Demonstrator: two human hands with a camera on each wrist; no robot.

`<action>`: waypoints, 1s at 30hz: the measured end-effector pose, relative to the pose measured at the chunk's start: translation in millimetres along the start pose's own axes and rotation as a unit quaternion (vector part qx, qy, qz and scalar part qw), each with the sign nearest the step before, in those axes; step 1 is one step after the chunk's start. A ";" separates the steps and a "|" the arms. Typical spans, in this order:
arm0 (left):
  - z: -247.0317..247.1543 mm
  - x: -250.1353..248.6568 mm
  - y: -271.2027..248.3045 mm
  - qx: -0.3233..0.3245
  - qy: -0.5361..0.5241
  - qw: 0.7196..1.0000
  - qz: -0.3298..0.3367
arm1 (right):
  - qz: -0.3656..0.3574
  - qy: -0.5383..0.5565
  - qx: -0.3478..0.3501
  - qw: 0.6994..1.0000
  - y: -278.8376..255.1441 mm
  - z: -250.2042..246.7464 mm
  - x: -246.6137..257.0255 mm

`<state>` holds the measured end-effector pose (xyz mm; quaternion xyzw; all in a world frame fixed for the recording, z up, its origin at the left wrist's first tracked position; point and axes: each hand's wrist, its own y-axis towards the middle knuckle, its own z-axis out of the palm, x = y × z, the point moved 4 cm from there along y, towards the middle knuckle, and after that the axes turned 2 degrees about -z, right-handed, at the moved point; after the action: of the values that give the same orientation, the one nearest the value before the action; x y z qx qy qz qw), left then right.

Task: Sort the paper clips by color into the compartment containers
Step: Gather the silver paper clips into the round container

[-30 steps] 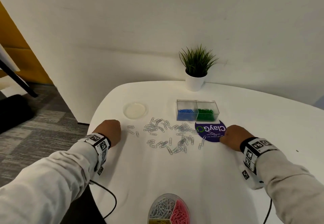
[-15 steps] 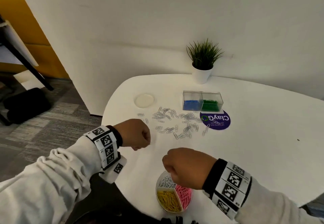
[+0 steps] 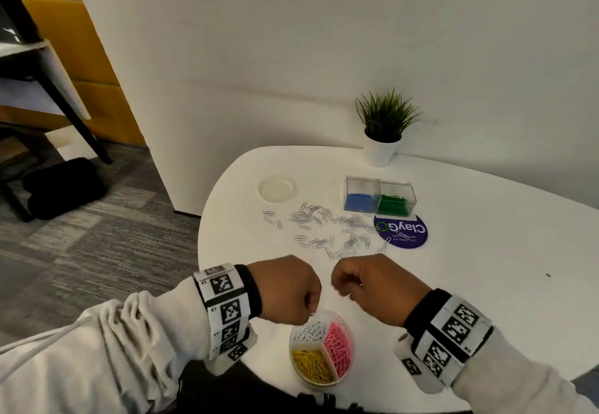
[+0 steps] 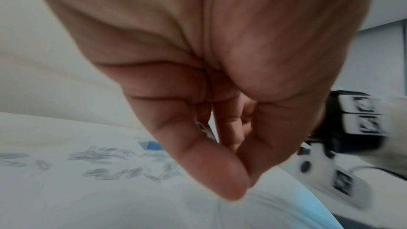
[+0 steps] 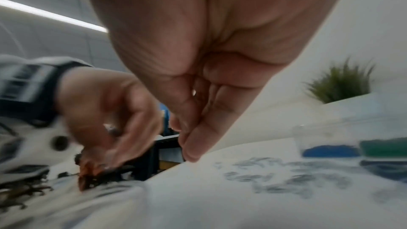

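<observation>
A white table (image 3: 470, 284) is seen against a white wall. At 12 o'clock on it a potted plant (image 3: 384, 128) is set, and just below, a clear box (image 3: 379, 198) is found with blue clips in its left half and green clips in its right. A purple sticker (image 3: 402, 230) lies at the box's 6 o'clock. A white lid (image 3: 276, 189) rests at 10 o'clock. A loose scatter of silver clips (image 3: 327, 230) is spread between the lid and the sticker. At 6 o'clock, near the table edge, a round tub (image 3: 321, 350) is divided into white, pink and yellow clips. The left hand (image 3: 285, 290) is held over the tub's white section, fingers curled on a silver clip (image 4: 204, 130). The right hand (image 3: 376, 287) is curled beside it; whether anything is held cannot be told.
</observation>
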<state>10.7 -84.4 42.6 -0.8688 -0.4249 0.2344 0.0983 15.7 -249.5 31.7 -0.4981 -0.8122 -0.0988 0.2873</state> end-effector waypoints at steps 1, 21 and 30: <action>5.3 -3.9 0.2 0.004 0.014 1.000 0.013 | 0.025 -0.020 -0.019 0.999 1.8 -4.4 -15.5; 37.8 -20.6 7.5 0.041 0.197 0.975 0.093 | 0.283 -0.105 -0.114 0.946 57.4 -13.3 -140.8; -28.8 78.0 40.1 -0.214 0.019 0.976 -0.042 | 0.241 -0.110 -0.147 0.953 55.8 -10.5 -133.7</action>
<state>93.9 -47.3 27.6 -0.8555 -0.4992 0.1173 -0.0719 113.1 -327.7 -42.3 -0.7236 -0.6709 -0.0899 0.1348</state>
